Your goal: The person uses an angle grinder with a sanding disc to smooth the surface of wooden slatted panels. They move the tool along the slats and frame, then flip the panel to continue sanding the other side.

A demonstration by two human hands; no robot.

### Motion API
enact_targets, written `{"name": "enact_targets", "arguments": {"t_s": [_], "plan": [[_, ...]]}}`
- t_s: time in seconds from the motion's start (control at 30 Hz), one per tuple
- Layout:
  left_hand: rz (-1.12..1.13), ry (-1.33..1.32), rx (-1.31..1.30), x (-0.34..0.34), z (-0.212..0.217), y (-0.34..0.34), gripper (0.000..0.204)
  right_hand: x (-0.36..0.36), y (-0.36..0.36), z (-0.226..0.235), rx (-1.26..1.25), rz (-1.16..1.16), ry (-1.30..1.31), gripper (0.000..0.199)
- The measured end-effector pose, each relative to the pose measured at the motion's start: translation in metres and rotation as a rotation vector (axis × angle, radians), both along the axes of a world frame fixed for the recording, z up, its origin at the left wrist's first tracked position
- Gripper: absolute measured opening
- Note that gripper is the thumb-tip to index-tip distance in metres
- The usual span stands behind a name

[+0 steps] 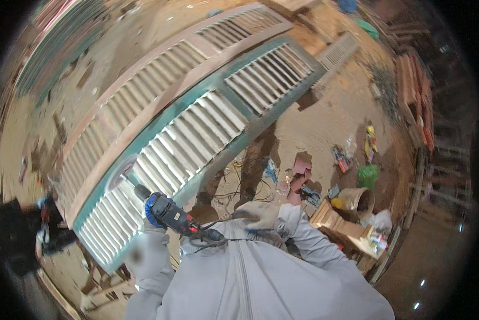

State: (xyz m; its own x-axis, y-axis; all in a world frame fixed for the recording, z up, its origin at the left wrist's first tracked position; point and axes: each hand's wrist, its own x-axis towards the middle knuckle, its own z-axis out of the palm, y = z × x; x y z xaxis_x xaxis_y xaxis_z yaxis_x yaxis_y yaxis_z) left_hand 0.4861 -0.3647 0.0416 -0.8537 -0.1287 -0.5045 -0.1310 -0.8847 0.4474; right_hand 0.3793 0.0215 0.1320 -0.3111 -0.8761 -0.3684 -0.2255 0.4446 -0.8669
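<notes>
My left hand (155, 210), in a blue glove, wraps round the front of a dark corded drill (181, 217) with red details. The drill's chuck points up and left, and a thin shiny bit (124, 176) reaches over a louvered shutter panel (188, 144) with a green frame and whitish slats. I cannot tell whether the bit touches the wood. In front of my chest, close to the rear of the drill and its cord, is my right hand (258, 215) in a pale glove. It is smeared by motion, so its fingers do not show clearly.
A second louvered panel (98, 118), pinkish brown, lies along the far side of the green one. Loose cables (234, 184) run on the ground. To the right are a tipped bucket (359, 201), a wooden piece (338, 224), a green bag (367, 176) and stacked planks (415, 98).
</notes>
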Motion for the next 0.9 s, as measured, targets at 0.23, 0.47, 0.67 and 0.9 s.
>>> {"name": "enact_targets", "arguments": {"t_s": [0.23,0.47,0.67,0.9], "plan": [[0.473,-0.203,-0.107,0.118,0.038,0.093,0.017,-0.086,0.031,-0.066,0.287,0.057,0.592,0.073],[0.796,-0.269,-0.097,0.214,0.031,0.176,0.023,-0.148,-0.06,-0.129,0.135,0.439,1.229,0.076],[1.072,-0.429,-0.055,0.248,0.036,0.218,0.033,-0.162,-0.092,-0.147,0.186,0.478,1.181,0.067],[1.153,-0.379,-0.13,0.252,0.031,0.216,0.033,-0.159,-0.094,-0.136,0.17,0.554,1.311,0.077]]}}
